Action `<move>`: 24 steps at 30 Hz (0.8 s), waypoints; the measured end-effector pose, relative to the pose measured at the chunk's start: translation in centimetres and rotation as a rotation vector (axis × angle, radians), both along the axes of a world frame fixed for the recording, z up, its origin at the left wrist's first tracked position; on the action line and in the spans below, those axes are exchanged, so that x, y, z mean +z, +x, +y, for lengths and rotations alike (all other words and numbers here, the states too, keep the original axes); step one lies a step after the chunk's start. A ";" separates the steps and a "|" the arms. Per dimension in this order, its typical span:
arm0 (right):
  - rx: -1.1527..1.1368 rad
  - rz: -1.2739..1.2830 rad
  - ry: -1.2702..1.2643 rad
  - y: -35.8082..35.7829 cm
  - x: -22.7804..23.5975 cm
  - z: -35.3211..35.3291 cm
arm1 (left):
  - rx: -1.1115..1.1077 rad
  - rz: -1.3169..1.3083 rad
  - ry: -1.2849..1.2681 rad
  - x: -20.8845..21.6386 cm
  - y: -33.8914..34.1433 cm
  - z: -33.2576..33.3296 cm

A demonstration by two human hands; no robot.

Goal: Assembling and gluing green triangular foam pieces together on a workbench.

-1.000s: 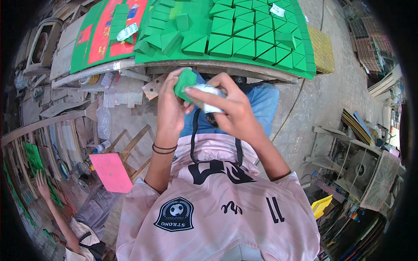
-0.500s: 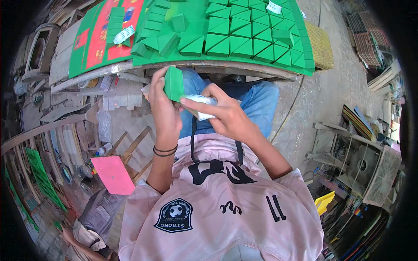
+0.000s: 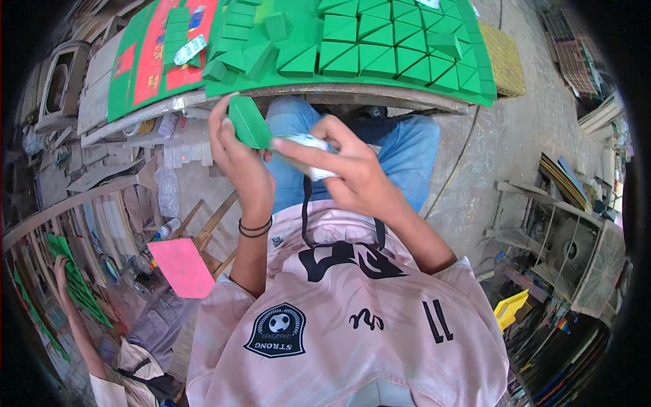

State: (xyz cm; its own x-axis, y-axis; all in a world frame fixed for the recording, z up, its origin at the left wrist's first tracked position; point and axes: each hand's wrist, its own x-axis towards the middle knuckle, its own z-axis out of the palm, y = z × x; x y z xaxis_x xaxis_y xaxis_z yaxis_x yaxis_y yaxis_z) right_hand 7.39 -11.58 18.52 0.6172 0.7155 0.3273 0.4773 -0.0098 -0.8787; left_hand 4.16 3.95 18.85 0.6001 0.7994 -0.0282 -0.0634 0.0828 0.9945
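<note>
Left hand [image 3: 239,166], centre-left of frame: half curled, fingers up the left side of a green block [image 3: 249,124], gripped, with palm beneath. Right hand [image 3: 349,166], mid-frame: partly closed on a crumpled white wad [image 3: 323,173], index finger extended along it toward the block's lower right end; contact at fingertip not certain, slight blur.

Compared with half a second ago: block shifted left and a little up in frame, now leaning, upper end to the left; before, nearer upright. Both hands likewise carried leftward. Same grips as before.

Table [image 3: 166,108], along top of frame: near edge slightly higher in view than earlier. On it, rows of green wedges [image 3: 339,60] at upper centre to upper right, same layout; one white scrap [image 3: 190,50] at upper left, another [image 3: 429,3] now cut by the top edge.

Lower left: co-worker's hand [image 3: 61,271] now raised to a green panel [image 3: 81,288]; lower and clear of it before. Pink board [image 3: 182,268], left of centre: little changed, slightly farther right.
</note>
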 end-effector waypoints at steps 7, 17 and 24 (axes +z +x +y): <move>0.004 0.021 -0.066 -0.3 -0.6 1.1 | 0.084 -0.027 -0.015 0.8 -0.5 -0.2; -0.139 0.120 -0.124 -0.5 -1.4 1.7 | 0.095 0.024 0.059 0.3 -0.8 0.4; -0.027 0.021 -0.066 -0.2 -1.2 2.0 | 0.132 -0.062 0.074 0.5 -0.1 0.8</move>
State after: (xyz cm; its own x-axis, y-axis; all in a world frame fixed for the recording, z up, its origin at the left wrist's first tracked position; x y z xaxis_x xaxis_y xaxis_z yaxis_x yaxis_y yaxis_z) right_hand 7.19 -9.59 17.33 0.6430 0.7178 0.2670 0.4578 -0.0808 -0.8854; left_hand 4.05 4.74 19.36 0.4881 0.8702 0.0671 -0.1303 -0.0033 0.9915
